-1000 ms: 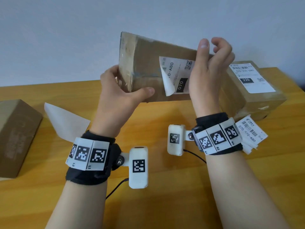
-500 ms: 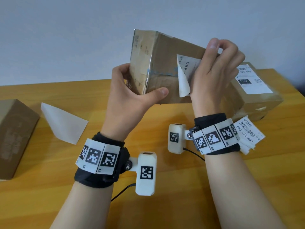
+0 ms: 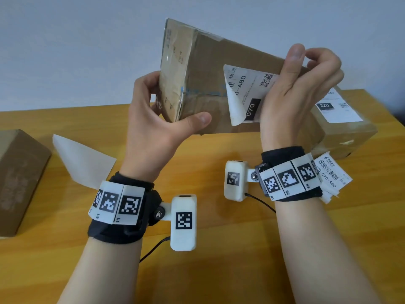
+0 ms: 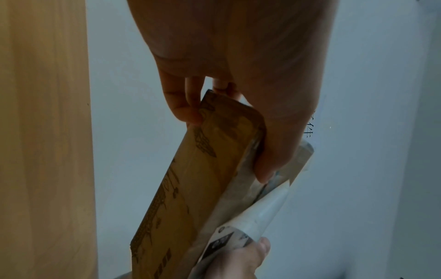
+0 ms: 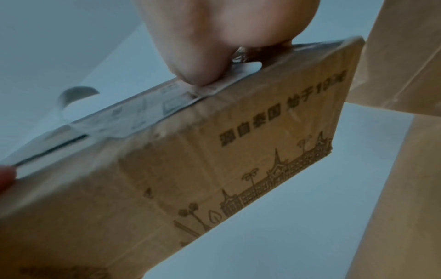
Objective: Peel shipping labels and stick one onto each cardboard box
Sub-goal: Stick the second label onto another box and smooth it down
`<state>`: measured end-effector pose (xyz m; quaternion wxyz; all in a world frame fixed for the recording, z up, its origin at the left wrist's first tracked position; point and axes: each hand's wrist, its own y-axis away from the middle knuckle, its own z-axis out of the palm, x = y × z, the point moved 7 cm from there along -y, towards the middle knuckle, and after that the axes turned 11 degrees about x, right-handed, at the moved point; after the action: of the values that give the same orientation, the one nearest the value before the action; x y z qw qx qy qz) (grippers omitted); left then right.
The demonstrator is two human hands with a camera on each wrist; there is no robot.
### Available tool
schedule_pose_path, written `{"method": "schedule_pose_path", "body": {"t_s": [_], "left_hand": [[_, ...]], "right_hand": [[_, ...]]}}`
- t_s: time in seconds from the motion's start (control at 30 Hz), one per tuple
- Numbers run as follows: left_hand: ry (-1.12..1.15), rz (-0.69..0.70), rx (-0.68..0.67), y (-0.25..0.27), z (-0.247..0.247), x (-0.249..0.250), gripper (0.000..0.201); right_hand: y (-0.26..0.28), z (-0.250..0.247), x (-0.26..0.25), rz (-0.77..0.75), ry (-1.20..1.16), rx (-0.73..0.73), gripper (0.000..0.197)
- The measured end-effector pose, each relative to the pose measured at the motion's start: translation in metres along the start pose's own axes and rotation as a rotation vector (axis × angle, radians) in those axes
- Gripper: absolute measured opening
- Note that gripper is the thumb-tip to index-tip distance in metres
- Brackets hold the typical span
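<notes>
A brown cardboard box (image 3: pixel 208 62) is held tilted in the air above the wooden table (image 3: pixel 219 270). My left hand (image 3: pixel 164 119) grips its left end, thumb on the near face and fingers behind. A white shipping label (image 3: pixel 247 91) lies on the near face, and its lower left corner curls away from the cardboard. My right hand (image 3: pixel 305 60) presses its thumb on the label's right part while its fingers curl over the box's far edge. In the right wrist view the thumb (image 5: pixel 198 71) sits on the label (image 5: pixel 152 113) at the box's edge.
A second box (image 3: pixel 350 137) bearing a label (image 3: pixel 335 108) lies at the back right. A bare box (image 3: pixel 19 178) rests at the left edge. A peeled backing sheet (image 3: pixel 83 161) lies behind my left wrist, and loose labels (image 3: pixel 331 174) lie beside my right wrist.
Both hands have carried the box slightly up and to the right. The right thumb has slid rightward along the label, and more of the label's print now shows.
</notes>
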<state>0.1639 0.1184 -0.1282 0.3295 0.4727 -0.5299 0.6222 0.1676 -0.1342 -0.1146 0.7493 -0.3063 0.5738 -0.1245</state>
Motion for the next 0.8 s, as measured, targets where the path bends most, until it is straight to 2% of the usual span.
{"method": "schedule_pose_path", "body": {"t_s": [0.1,0.23,0.4,0.63,0.8], "left_hand": [[0.026,0.022,-0.022,-0.001,-0.002,0.002,0.086],[0.055,0.05,-0.059,-0.004,-0.002,0.0,0.085],[0.053,0.079,-0.07,-0.007,-0.004,-0.003,0.085],[0.059,0.071,-0.065,-0.006,-0.007,0.0,0.087],[0.089,0.013,0.005,-0.005,-0.005,0.004,0.089]], "right_hand": [[-0.004,-0.001,0.001,0.059,-0.016,-0.017,0.057],[-0.007,-0.002,0.002,0.097,-0.025,-0.032,0.039],[-0.01,0.0,0.012,0.144,-0.034,-0.059,0.031],[-0.014,-0.003,0.013,0.138,-0.028,-0.035,0.024],[-0.01,0.0,0.016,0.317,-0.161,-0.061,0.022]]}}
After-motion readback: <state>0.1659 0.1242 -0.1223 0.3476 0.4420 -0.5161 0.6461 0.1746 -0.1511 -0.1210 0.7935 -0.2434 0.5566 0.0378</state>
